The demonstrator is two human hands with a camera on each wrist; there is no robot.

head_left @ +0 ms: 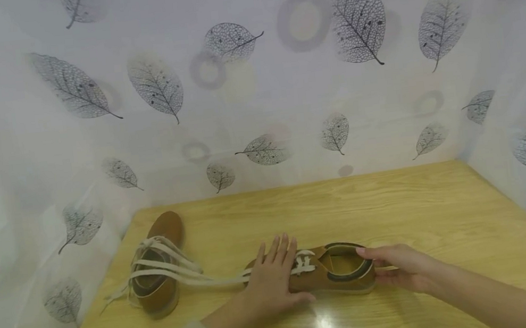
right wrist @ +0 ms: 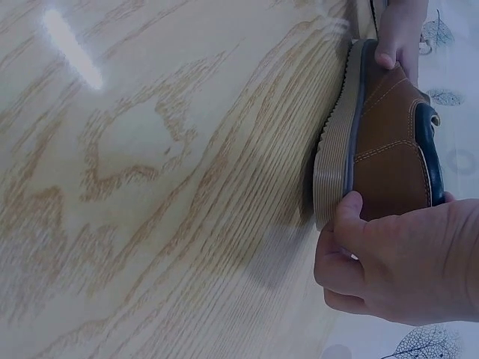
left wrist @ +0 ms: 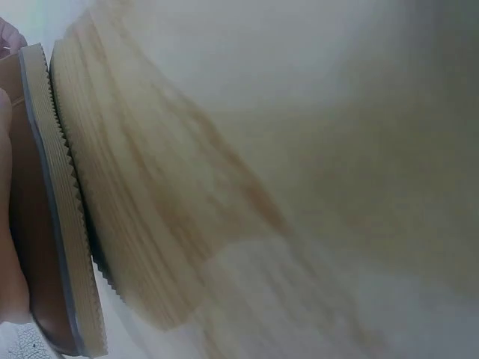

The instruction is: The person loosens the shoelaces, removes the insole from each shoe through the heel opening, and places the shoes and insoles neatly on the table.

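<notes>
A brown lace-up shoe (head_left: 324,284) with a dark collar and pale ridged sole lies lengthwise on the table, toe to the left. My left hand (head_left: 273,283) rests over its toe and front laces, fingers extended and thumb lying along the near side. At the heel, my right hand (head_left: 406,267) grips the shoe's back end. In the right wrist view the right hand (right wrist: 408,258) has its thumb against the heel's side, just above the sole. The left wrist view catches the shoe's sole edge (left wrist: 63,202) at far left, beside part of the left hand (left wrist: 9,254).
A second brown shoe (head_left: 166,228) stands at the left of the wooden table (head_left: 416,206), toe pointing away. Long cream laces (head_left: 193,279) drape over it and stretch across to the first shoe. A white curtain (head_left: 266,105) with leaf prints encloses the back and sides.
</notes>
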